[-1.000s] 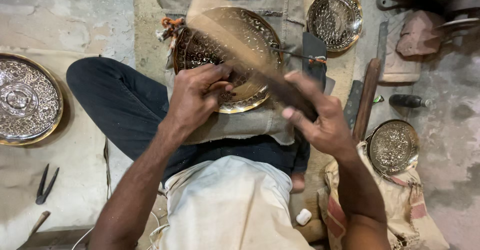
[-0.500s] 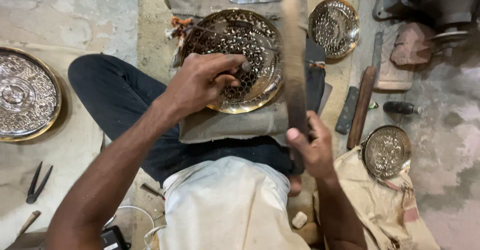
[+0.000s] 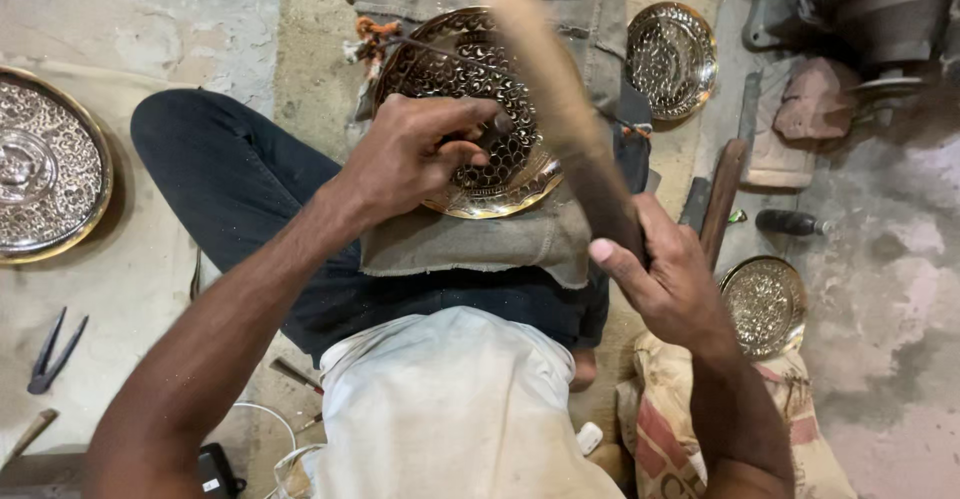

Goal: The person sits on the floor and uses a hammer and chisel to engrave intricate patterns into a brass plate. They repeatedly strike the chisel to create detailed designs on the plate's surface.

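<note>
A large engraved metal tray lies at the far left on the concrete floor, with a pair of dark pincers nearer the person's side. The left hand is closed around a small dark punch, its tip set against the pierced brass plate that rests on a folded grey cloth pad over the person's dark-trousered lap. Just to the right, the right hand grips a long wooden mallet, raised and blurred above the plate's right edge. Farther right, a smaller pierced brass dish sits on the floor, and another small brass dish rests on a striped sack beside the right wrist.
</note>
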A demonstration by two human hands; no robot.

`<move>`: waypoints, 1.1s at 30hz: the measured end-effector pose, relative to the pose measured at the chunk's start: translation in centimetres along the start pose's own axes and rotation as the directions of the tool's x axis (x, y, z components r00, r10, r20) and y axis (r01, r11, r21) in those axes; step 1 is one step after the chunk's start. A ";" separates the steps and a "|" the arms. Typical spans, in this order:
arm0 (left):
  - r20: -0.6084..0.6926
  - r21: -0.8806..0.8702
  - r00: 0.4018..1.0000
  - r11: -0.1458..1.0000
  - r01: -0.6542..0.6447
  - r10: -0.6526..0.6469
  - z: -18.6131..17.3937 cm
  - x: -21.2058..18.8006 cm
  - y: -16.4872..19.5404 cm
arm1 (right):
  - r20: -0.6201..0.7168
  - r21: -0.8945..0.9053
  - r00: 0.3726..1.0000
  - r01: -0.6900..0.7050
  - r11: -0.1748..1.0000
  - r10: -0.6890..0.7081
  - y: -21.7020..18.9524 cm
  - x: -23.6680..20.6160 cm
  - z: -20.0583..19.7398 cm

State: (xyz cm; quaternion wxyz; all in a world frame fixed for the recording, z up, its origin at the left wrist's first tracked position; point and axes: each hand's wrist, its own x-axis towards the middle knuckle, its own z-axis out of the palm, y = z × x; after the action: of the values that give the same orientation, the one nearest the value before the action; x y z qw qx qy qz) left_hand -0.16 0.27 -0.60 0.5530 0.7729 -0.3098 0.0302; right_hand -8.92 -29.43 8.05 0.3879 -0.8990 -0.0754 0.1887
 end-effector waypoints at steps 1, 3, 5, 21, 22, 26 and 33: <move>-0.002 -0.001 1.000 1.000 -0.004 0.004 0.0 0.0 0.0 | -0.013 0.034 1.000 -0.018 0.999 0.018 0.1 0.0 0.0; -0.003 -0.001 1.000 1.000 -0.011 0.011 0.1 -0.2 0.0 | -0.037 0.106 0.998 -0.053 0.993 0.057 0.3 0.0 0.6; 0.000 0.063 1.000 0.998 0.015 -0.015 0.3 -0.3 0.0 | -0.107 0.207 0.992 -0.036 0.978 0.059 0.1 0.1 1.1; 0.015 0.056 0.998 0.997 0.053 -0.054 0.5 0.1 0.6 | -0.112 0.128 0.992 0.070 0.989 -0.056 0.9 0.6 1.3; 0.011 0.066 0.999 0.997 0.048 -0.048 0.4 0.2 0.6 | -0.041 0.037 0.999 0.032 0.999 -0.030 0.8 0.6 1.3; -0.009 0.103 1.000 0.995 -0.001 0.002 0.5 0.1 0.3 | -0.062 0.042 0.994 0.094 0.995 -0.091 0.9 0.4 1.5; 0.020 0.121 1.000 0.993 0.012 -0.015 1.2 -0.1 -1.0 | -0.087 0.203 0.996 0.035 0.978 -0.018 2.1 0.4 2.3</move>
State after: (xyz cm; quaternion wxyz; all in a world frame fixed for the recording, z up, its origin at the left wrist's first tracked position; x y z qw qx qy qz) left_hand -0.08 -0.54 -1.91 0.5019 0.8074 -0.3080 0.0371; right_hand -9.53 -29.26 4.95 0.4837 -0.8604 -0.0510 0.1521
